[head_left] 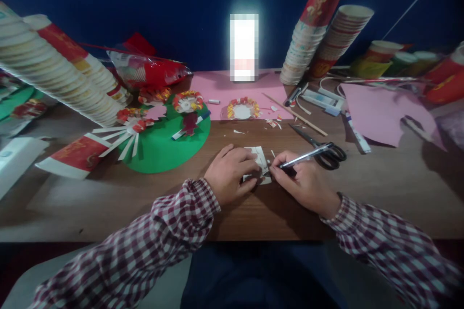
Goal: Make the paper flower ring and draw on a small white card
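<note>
A small white piece of paper (261, 160) lies on the brown table in front of me. My left hand (234, 174) rests on its left part with the fingers bent, pressing it down and hiding part of it. A slim silver and black pen-like tool (308, 154) is pinched in my right hand (306, 181), its tip at the paper's right edge. Tiny white scraps lie beside that edge. Black-handled scissors (326, 153) lie just beyond my right hand, partly behind the tool.
Tall paper-cup stacks stand at the left (61, 67) and back right (308, 29). A green disc (163, 154) bears paper flowers. Pink sheets (377, 116), a wooden stick (297, 115), a cut red cup piece (79, 154) and a bright, pixelated upright rectangle (244, 46) surround the work area.
</note>
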`<move>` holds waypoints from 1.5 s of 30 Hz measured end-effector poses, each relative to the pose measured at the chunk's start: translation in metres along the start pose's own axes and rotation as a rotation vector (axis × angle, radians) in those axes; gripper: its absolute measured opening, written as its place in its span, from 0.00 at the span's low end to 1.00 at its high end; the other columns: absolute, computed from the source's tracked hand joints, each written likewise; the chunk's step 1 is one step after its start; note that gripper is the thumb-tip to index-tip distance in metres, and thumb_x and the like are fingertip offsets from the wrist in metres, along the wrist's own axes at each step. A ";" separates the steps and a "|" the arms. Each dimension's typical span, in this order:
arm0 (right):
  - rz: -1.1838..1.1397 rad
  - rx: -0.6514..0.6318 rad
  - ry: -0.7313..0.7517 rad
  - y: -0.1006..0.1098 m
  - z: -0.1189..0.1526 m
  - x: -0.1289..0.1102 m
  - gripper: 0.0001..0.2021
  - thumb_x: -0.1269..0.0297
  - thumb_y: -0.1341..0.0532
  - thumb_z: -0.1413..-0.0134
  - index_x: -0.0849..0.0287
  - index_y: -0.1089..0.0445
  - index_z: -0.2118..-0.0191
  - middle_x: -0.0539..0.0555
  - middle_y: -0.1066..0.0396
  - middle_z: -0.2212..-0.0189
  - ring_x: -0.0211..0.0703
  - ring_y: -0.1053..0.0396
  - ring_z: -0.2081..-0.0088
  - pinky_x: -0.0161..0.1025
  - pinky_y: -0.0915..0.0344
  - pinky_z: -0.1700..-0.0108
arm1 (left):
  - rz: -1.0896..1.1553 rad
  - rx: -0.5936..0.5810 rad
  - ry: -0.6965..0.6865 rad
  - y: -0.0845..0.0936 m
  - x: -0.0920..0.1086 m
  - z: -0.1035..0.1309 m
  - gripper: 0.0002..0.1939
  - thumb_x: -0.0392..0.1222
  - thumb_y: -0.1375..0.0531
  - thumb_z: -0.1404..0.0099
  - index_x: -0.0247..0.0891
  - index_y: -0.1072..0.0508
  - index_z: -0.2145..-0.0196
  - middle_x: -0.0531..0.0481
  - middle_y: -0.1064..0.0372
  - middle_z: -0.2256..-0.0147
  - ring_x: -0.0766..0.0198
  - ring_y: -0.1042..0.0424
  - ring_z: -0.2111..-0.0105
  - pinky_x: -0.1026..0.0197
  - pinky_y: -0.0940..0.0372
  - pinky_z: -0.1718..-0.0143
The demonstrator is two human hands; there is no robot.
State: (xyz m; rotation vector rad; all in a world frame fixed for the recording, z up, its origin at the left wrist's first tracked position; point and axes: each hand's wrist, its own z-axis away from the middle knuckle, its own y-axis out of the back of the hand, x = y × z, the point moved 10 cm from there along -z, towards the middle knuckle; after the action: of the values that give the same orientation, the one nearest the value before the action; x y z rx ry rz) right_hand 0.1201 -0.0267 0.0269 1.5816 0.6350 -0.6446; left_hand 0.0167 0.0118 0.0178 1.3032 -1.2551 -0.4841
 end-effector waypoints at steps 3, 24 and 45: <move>0.007 0.013 0.005 0.000 0.000 0.000 0.05 0.63 0.45 0.43 0.58 0.35 0.68 0.48 0.34 0.79 0.37 0.36 0.77 0.34 0.42 0.73 | 0.007 -0.002 0.005 0.000 0.000 0.000 0.07 0.43 0.44 0.39 0.44 0.30 0.62 0.49 0.32 0.52 0.56 0.36 0.48 0.44 0.50 0.44; 0.035 -0.005 0.024 -0.001 0.000 -0.001 0.06 0.63 0.45 0.43 0.59 0.35 0.68 0.50 0.31 0.76 0.39 0.34 0.74 0.35 0.41 0.70 | 0.002 0.015 -0.008 0.000 0.001 0.000 0.07 0.43 0.44 0.38 0.44 0.30 0.62 0.50 0.32 0.53 0.57 0.36 0.48 0.45 0.50 0.44; 0.003 0.015 0.077 -0.001 0.001 -0.003 0.05 0.65 0.44 0.43 0.59 0.35 0.68 0.48 0.32 0.75 0.36 0.35 0.73 0.33 0.42 0.70 | 0.000 0.025 -0.021 0.001 0.001 -0.001 0.06 0.43 0.44 0.38 0.43 0.30 0.63 0.50 0.32 0.53 0.57 0.36 0.48 0.46 0.49 0.45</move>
State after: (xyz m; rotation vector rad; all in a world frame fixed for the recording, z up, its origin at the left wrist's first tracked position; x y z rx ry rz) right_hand 0.1177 -0.0272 0.0281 1.6275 0.6862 -0.5893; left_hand 0.0177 0.0114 0.0189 1.3224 -1.2823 -0.4843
